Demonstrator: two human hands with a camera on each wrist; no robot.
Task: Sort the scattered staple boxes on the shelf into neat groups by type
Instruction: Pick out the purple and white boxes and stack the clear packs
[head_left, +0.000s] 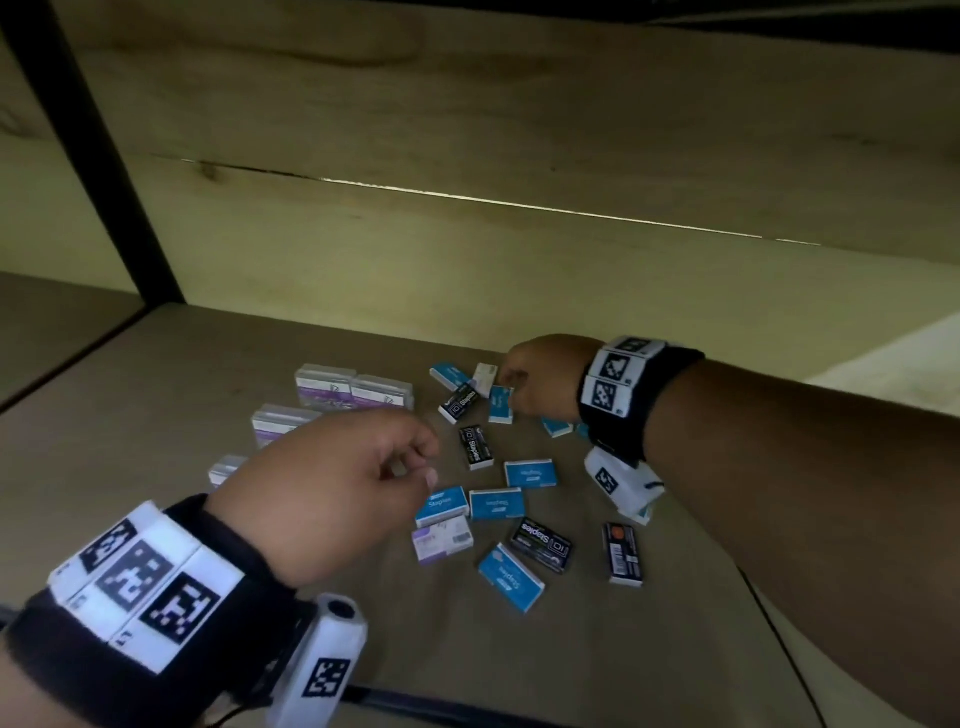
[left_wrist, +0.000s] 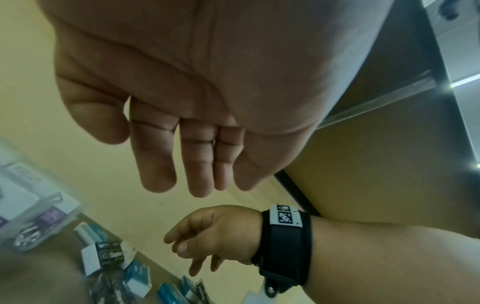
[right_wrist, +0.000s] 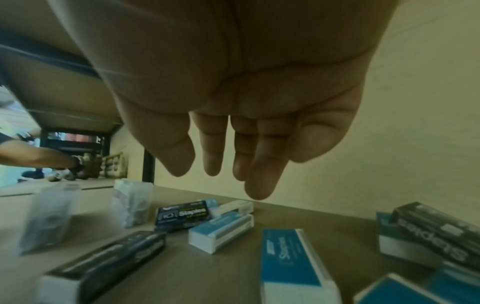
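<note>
Staple boxes lie scattered on the wooden shelf (head_left: 597, 649). Several blue boxes (head_left: 530, 474), several black boxes (head_left: 540, 544) and one small purple-white box (head_left: 441, 540) are mixed in the middle. Clear-and-purple boxes (head_left: 353, 389) stand grouped at the left. My right hand (head_left: 511, 387) reaches to the back, over a blue box (head_left: 501, 404), a black box (head_left: 458, 402) and a white box (head_left: 485, 376). In the right wrist view the right hand (right_wrist: 233, 160) hangs relaxed above these, holding nothing. My left hand (head_left: 415, 462) hovers loosely curled and empty over the middle; the left wrist view shows the same hand (left_wrist: 182, 164).
A wooden back wall (head_left: 519, 291) closes the shelf behind the boxes. A black upright post (head_left: 104, 156) stands at the far left. Another person's arm (right_wrist: 39, 158) works in the neighbouring bay. The shelf's front edge (head_left: 779, 634) runs at the lower right.
</note>
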